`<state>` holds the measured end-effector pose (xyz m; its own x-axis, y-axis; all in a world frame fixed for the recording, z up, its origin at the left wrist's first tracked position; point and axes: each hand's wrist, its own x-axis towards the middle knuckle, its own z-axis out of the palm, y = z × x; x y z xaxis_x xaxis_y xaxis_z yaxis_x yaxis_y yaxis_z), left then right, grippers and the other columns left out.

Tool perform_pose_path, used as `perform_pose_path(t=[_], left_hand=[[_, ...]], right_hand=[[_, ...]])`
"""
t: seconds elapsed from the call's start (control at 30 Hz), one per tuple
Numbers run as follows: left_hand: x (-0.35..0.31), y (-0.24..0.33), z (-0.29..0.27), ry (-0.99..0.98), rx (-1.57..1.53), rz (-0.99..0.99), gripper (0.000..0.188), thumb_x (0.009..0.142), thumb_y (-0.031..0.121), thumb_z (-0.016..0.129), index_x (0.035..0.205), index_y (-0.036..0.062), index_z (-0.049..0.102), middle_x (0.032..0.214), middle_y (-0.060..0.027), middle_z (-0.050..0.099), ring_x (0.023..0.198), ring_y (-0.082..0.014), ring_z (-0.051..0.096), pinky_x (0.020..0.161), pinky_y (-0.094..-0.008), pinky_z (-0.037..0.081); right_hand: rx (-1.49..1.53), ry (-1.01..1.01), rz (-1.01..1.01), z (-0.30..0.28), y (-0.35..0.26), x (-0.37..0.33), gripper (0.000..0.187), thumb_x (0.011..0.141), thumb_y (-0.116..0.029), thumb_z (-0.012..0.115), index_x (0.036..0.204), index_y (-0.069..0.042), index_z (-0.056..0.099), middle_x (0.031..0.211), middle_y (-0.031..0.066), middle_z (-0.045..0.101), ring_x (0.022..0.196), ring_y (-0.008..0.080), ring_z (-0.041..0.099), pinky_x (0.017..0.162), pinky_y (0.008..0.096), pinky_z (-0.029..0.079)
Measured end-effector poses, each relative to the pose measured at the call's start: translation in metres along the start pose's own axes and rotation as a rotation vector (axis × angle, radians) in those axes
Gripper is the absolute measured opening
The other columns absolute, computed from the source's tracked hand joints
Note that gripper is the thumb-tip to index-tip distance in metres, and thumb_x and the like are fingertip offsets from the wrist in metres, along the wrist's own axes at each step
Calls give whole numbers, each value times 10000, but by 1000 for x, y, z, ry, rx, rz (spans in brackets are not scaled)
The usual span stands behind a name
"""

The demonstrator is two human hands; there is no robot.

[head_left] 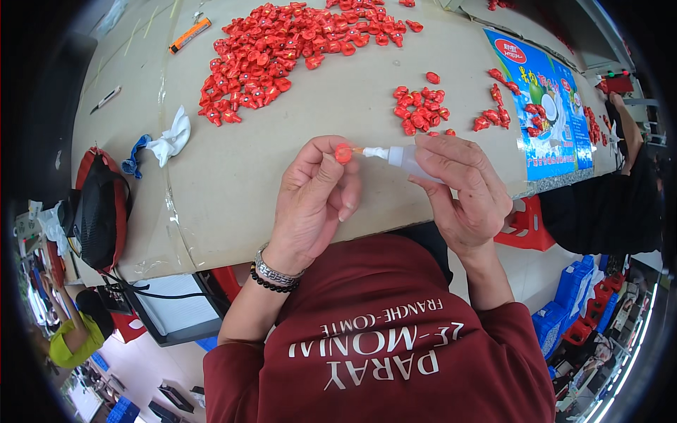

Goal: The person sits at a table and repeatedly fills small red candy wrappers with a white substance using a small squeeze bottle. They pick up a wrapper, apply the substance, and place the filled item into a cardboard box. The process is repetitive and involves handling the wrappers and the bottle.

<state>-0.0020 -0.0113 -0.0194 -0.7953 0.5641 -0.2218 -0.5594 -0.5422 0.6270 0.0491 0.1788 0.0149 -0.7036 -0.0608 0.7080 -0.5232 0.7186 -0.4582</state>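
Between the thumb and fingers of my left hand (316, 190) is a small round red plastic piece (343, 154). My right hand (462, 187) grips a translucent white squeeze bottle (409, 161), laid over sideways. Its thin nozzle tip points left and meets the red piece, or comes very close to it. Beyond my hands lies a loose cluster of small red pieces (421, 109). A much bigger heap of similar red pieces (261, 53) spreads over the far side of the table.
The table (282, 130) also bears an orange box cutter (190, 35), a pen (106, 100), a crumpled white tissue (171, 137) and a black and red bag (102, 211). At the right, several red pieces sit on and beside a blue printed sheet (543, 106). Another person's arm (630, 134) reaches in there.
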Motion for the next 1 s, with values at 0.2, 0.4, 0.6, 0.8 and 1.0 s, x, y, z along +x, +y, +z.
perform_pose_path(t=[0.2,0.4,0.6,0.8,1.0], left_hand=[[0,0,1,7,3,1,213,965,234,546,1087,59,546,876,-9,573,582,-69,486,474,-200,366],[0,-1,0,3,7,14,200,962,221,552,1079,59,541,876,-10,571,581,-68,478,473,-198,360],[0,0,2,15,10,11,192,962,218,551,1072,61,538,869,-9,567,580,-68,472,474,-199,357],[1,0,2,3,13,18,194,962,219,551,1075,61,535,850,-6,553,579,-67,467,476,-199,356],[1,-2,1,5,-7,16,173,961,187,546,1079,60,536,875,-26,556,582,-68,468,455,-191,351]], right_hand=[[-11,-5,-4,0,0,1,369,629,117,738,974,40,634,957,189,664,849,301,660,732,357,553],[-22,-3,-6,-2,-1,1,358,629,120,738,963,38,636,949,188,665,841,300,662,709,348,554],[-44,-7,-9,-5,-3,3,348,628,124,738,949,37,637,949,190,666,838,298,665,694,342,555],[-49,10,-14,-5,-5,5,314,630,112,721,927,36,652,930,179,664,815,299,662,696,354,554],[-50,-9,-26,-4,-3,3,318,639,100,746,932,39,640,944,187,670,845,303,670,731,360,556]])
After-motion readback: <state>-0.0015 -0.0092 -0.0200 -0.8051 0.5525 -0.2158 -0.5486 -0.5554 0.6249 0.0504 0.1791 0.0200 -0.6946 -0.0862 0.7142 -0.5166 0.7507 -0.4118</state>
